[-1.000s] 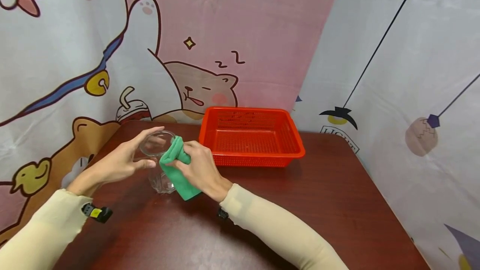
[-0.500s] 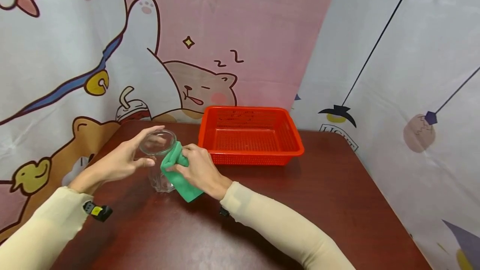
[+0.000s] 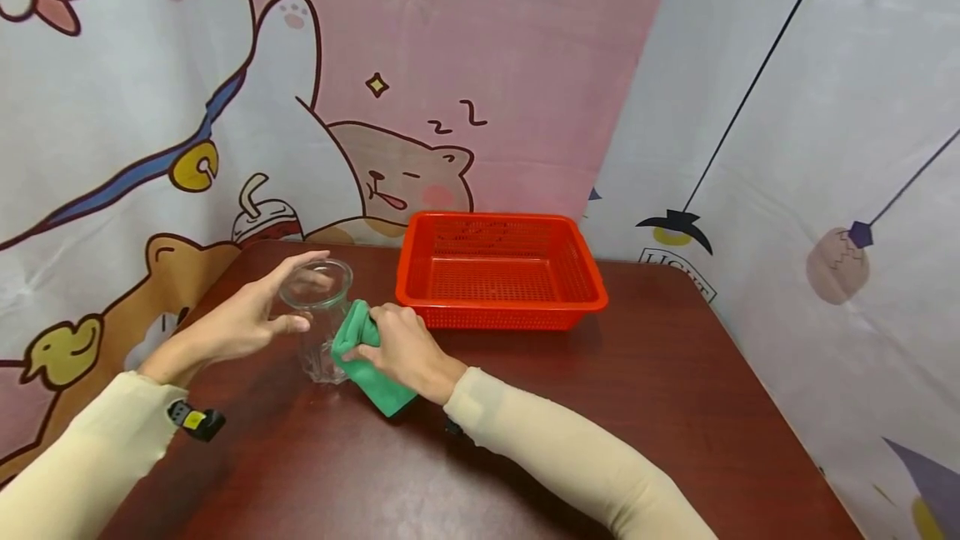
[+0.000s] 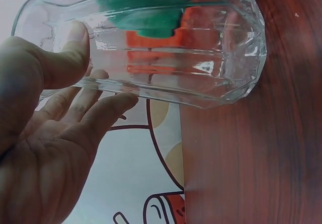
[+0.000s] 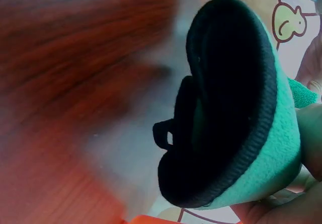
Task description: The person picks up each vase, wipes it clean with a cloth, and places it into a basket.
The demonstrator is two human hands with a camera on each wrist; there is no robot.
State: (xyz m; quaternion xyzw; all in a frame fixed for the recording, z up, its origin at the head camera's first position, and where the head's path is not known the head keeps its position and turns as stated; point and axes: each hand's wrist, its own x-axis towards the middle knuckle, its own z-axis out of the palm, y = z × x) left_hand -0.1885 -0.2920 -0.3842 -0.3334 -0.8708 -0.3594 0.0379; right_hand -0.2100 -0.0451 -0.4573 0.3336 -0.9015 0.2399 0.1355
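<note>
A clear glass vase (image 3: 324,348) with a round rim and a faceted base stands upright on the table's left part. My left hand (image 3: 238,325) holds it near the top; in the left wrist view the thumb lies along one side and the fingers (image 4: 113,108) along the other. My right hand (image 3: 408,352) grips a folded green cloth (image 3: 381,386) at the vase's right side. Dark stitched edging and a small loop show on the cloth (image 5: 276,163) in the right wrist view, its folds spreading open.
A red perforated plastic basket (image 3: 495,307) sits at the back middle of the dark reddish-brown table (image 3: 600,407). Behind and beside the table hang printed cartoon curtains (image 3: 525,90).
My right hand has moved the cloth down and slightly right, from the vase's rim to lower on its side. The left hand and the vase have stayed put.
</note>
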